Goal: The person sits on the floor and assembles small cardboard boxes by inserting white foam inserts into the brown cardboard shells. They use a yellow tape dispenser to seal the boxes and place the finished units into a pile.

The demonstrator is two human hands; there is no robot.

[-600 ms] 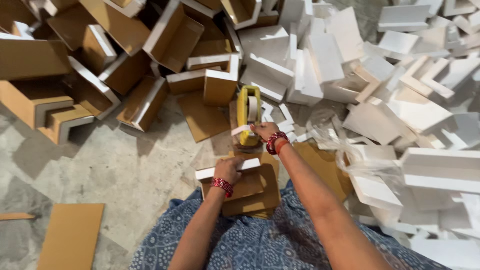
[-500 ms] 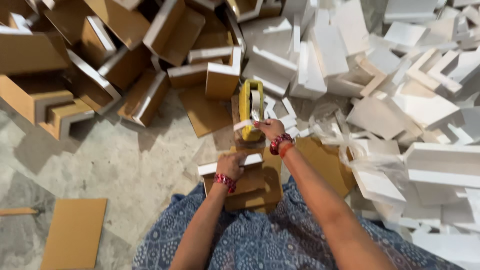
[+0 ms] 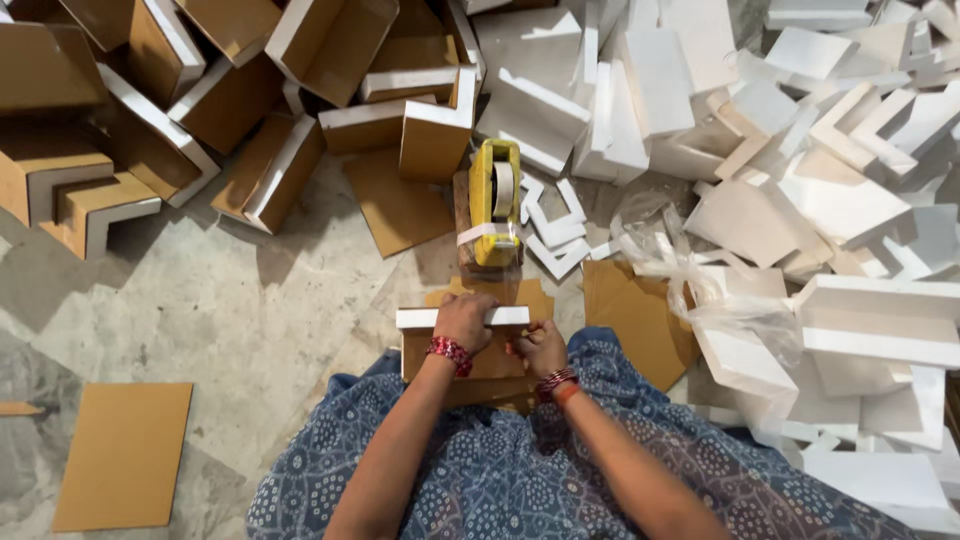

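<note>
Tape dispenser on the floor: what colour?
Yellow tape dispenser, clearest in the head view.

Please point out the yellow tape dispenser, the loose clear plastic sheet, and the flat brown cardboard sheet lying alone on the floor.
Yellow tape dispenser (image 3: 495,205), head view, its yellow body.
Clear plastic sheet (image 3: 690,270), head view, its crumpled middle.
Flat brown cardboard sheet (image 3: 125,455), head view, its centre.

A bare concrete floor (image 3: 250,300), grey and mottled with pale scuffs, fills the lower left. A flat brown cardboard sheet (image 3: 125,455) lies on it near the bottom left corner. Along the top left a heap of brown cardboard corner pieces with white edges (image 3: 150,110) is piled loosely. The right side is covered by a deep jumble of white foam blocks and angles (image 3: 820,180), with crumpled clear plastic film (image 3: 690,270) lying against it. Light is even and soft, casting short shadows under the piles
</note>
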